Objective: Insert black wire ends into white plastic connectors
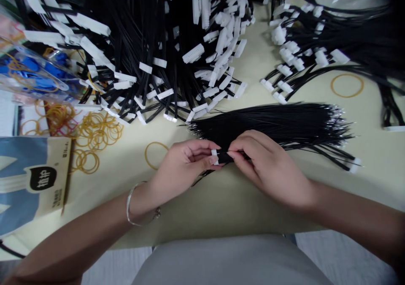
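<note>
Between the thumb and fingers of my left hand [185, 166] is a small white connector [215, 156] with black wires running out to the right. My right hand [267, 166] pinches a black wire [236, 152] close beside that connector; its tip is hidden. Just beyond both hands lies a bundle of loose black wires [265, 122] with shiny metal terminals [338, 122] at the right end. Under my right wrist, some wires run right to another white connector [355, 165] on the table.
Large heaps of black harnesses with white connectors [193, 52] fill the back, with another pile [348, 40] at right. Rubber bands [98, 131] lie at left, near a blue-and-beige packet [34, 179] and a clear bag [34, 71] of blue parts. The table edge [202, 234] is near my lap.
</note>
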A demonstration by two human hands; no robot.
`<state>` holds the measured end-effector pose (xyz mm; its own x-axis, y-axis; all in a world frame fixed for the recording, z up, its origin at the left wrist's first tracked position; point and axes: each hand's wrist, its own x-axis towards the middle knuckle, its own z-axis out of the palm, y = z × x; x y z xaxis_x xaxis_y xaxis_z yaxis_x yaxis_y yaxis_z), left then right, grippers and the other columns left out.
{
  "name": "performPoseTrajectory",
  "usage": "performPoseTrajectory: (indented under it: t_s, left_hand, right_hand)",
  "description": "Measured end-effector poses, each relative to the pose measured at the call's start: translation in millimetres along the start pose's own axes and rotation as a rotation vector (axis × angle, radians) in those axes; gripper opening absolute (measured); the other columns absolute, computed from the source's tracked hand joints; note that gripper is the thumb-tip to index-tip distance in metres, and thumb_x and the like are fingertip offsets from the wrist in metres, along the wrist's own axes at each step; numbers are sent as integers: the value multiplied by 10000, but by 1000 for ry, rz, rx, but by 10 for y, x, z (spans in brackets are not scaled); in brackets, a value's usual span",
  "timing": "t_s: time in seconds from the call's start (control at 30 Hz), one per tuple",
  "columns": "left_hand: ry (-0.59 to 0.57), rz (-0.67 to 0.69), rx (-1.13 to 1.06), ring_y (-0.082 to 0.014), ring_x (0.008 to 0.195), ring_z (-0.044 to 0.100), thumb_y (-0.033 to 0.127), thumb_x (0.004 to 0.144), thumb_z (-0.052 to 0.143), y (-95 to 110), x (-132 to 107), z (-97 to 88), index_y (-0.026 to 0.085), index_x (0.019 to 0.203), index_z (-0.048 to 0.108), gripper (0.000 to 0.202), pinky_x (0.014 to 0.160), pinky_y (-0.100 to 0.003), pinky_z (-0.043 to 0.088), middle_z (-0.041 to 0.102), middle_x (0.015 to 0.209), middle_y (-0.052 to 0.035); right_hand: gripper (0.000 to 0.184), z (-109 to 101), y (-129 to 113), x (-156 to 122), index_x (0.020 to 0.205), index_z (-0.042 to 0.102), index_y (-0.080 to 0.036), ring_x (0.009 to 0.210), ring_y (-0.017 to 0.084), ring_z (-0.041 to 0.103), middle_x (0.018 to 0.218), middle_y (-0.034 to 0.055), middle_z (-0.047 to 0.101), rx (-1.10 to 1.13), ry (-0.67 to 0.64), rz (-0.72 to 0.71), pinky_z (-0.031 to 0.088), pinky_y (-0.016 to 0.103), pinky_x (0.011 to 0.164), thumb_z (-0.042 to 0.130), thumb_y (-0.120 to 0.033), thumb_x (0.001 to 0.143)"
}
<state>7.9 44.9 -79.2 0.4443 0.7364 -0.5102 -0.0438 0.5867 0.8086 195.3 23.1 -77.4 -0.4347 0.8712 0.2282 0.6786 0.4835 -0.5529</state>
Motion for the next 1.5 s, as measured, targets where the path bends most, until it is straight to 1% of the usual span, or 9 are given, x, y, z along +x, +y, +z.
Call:
performPoseTrajectory:
  t_s: [0.3, 0.67, 0.83, 0.97, 1.1, 1.23, 1.37, 1.4, 1.5]
  left_hand:
    - [31, -5, 77, -120, 742, 677, 179, 724, 700, 9, 1, 4, 137, 897, 665, 181, 744, -244, 573, 712, 830, -14]
    - [24, -9, 55, -104, 753, 664, 169, 721, 700, 13, -4, 5, 133, 883, 666, 169, 752, -224, 566, 697, 823, -2]
    - [8, -2, 74, -93, 744, 665, 157, 737, 681, 17, -6, 8, 140, 888, 666, 153, 743, -203, 566, 698, 823, 5]
    - [16, -6, 72, -91, 724, 667, 148, 729, 687, 14, -4, 26, 139, 885, 660, 159, 728, -195, 565, 702, 807, 5]
    - [21, 4, 59, -115, 768, 670, 174, 729, 687, -14, 5, 24, 138, 900, 649, 178, 756, -233, 565, 707, 846, -14]
    - [-12, 32, 118, -125, 802, 658, 212, 753, 667, -56, 1, 13, 137, 931, 639, 195, 786, -258, 549, 690, 870, -26]
    - [-2, 96, 243, -109, 766, 644, 217, 788, 617, -91, -23, 13, 145, 964, 620, 189, 729, -220, 525, 673, 853, -27]
    - [2, 122, 282, -106, 755, 641, 210, 793, 604, -97, -30, 12, 148, 967, 620, 185, 708, -210, 518, 671, 846, -26]
    - [3, 184, 378, -108, 749, 639, 194, 807, 565, -103, -48, 8, 157, 981, 623, 186, 683, -206, 504, 675, 847, -28]
  right_hand:
    - [135, -5, -12, 30, 817, 527, -142, 744, 151, 498, 782, 61, 553, 0, -52, 49, 429, 283, 668, 433, -172, 910]
    - [139, -44, -11, 17, 818, 527, -139, 763, 152, 512, 797, 54, 549, 29, -111, 114, 419, 278, 668, 425, -171, 907]
    - [136, -37, 1, 31, 804, 525, -147, 736, 153, 512, 780, 52, 550, 23, -106, 93, 411, 270, 638, 432, -173, 900]
    - [157, 26, -28, 28, 788, 537, -131, 717, 159, 503, 762, 63, 556, -17, -78, 76, 408, 281, 636, 434, -173, 899]
    - [168, 57, -58, 15, 790, 547, -127, 729, 167, 502, 775, 72, 561, -43, -76, 64, 411, 294, 653, 434, -181, 901]
    - [125, -98, -25, 46, 838, 568, -131, 779, 147, 518, 817, 58, 560, 59, -103, 71, 427, 273, 700, 466, -172, 897]
    - [80, -320, 74, 217, 889, 586, -134, 834, 135, 535, 883, 62, 561, -21, 18, 49, 431, 262, 755, 511, -153, 872]
    - [73, -352, 95, 278, 875, 591, -137, 814, 136, 537, 870, 58, 562, -54, -4, 42, 433, 265, 737, 519, -151, 864]
    - [69, -353, 124, 456, 820, 606, -145, 758, 144, 537, 815, 43, 567, -88, -183, 39, 438, 274, 683, 542, -148, 845]
